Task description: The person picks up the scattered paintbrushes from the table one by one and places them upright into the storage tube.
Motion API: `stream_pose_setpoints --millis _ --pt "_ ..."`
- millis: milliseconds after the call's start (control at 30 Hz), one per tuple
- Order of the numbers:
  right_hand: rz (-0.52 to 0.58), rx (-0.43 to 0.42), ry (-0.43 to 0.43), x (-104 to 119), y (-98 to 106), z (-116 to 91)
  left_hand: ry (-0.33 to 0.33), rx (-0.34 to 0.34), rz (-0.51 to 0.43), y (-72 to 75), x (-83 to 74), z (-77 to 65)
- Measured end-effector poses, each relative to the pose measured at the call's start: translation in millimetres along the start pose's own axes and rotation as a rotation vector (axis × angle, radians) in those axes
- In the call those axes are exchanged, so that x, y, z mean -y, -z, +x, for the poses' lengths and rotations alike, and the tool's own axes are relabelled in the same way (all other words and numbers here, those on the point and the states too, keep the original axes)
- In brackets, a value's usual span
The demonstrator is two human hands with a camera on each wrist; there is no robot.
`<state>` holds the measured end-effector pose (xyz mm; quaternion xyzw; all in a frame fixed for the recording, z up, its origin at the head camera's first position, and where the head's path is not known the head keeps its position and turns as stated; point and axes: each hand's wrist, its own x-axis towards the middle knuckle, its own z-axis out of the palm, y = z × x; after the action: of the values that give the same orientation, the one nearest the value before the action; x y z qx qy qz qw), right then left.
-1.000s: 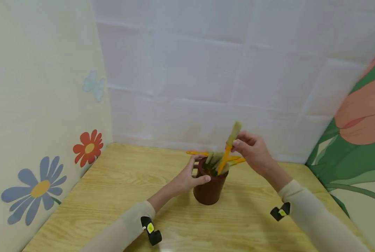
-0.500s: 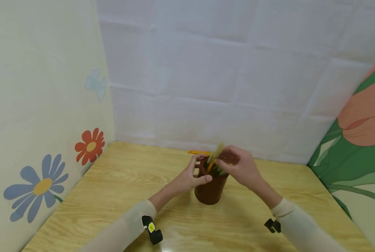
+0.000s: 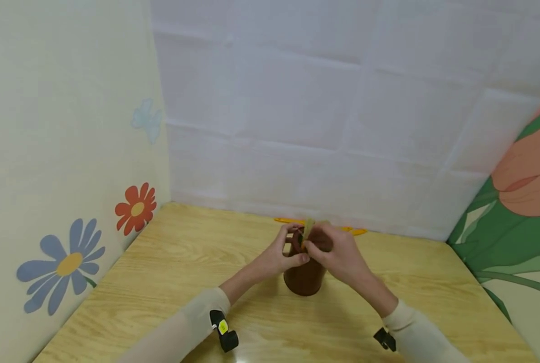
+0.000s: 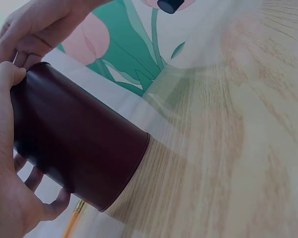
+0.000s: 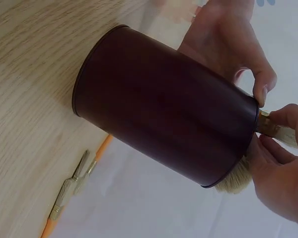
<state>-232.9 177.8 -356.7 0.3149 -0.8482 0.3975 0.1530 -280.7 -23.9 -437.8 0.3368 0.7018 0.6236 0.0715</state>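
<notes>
While cup [image 5: 164,106] stays put, brush [image 5: 269,125] lower, inside

No legible text, brand or number anywhere in the three views. One label candidate: yellow label [image 3: 223,327] on the black left wrist camera [image 3: 228,341], head view, between six and seven o'clock. Faint dark marking on it, too small to read. Black right wrist camera [image 3: 385,339], near five o'clock: nothing readable. Mug [image 4: 82,136], nine o'clock in left wrist view: plain dark wall, no lettering on the side shown. Held brush [image 5: 268,125], three o'clock in right wrist view: metal band partly covered, any stamp indistinct. Orange handle [image 5: 48,229], between seven and eight o'clock there: no print made out.
</notes>
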Motion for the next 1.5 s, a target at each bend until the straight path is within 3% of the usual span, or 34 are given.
stream_pose_setpoints --millis 333,633,733,1067,1367,1500 --pt "-0.045 0.079 -0.031 -2 3 0 0.004 0.001 -0.004 -1.0 -2.1 2.2" --pt "-0.062 0.089 -0.082 0 6 0 0.006 0.008 -0.022 -1.3 -2.1 1.7" --pt "-0.061 0.065 -0.102 3 13 0 0.011 0.008 -0.011 -1.3 -1.5 2.1" --pt "-0.050 -0.104 -0.052 -3 51 2 0.031 -0.025 0.032 -0.6 -0.3 1.2" --pt "-0.165 -0.161 -0.109 -39 72 2 0.045 -0.022 0.039 0.7 -0.2 -0.9" --pt "-0.175 -0.167 -0.182 -59 73 1 0.052 -0.025 0.043 0.2 1.1 -1.1"
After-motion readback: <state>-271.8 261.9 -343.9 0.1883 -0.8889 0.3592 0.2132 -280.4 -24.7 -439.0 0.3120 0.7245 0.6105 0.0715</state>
